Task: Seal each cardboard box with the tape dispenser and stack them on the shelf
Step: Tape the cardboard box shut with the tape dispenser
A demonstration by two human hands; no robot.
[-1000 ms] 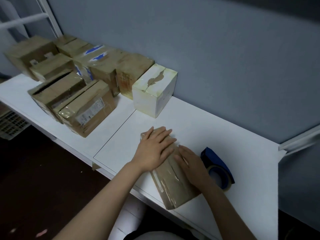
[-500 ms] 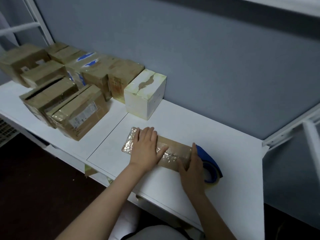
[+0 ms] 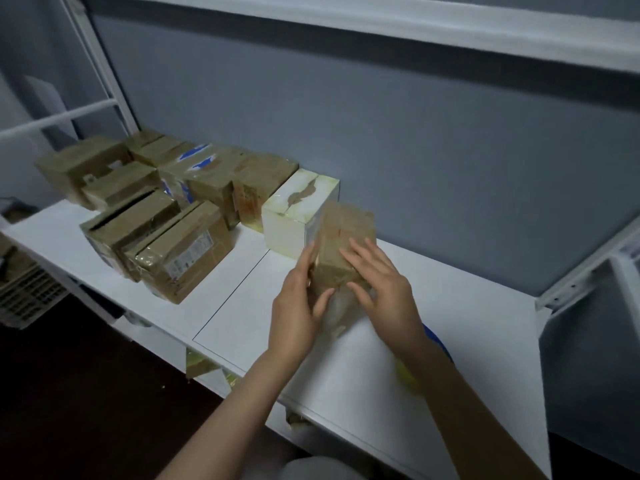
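One small brown cardboard box is held clear of the white table, tilted, near the table's middle and just in front of one white box. Two hands carry it. The left hand clamps its left side between thumb and fingers. The right hand lies flat on its upper face, fingers spread. One blue tape dispenser shows partly behind the right forearm. About eight brown boxes stand at the left; overlap prevents an exact count.

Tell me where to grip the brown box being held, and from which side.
Best clamp the small brown box by its two side faces, left hand from the left, right hand from the right: it is upright and narrow, with glossy tape.
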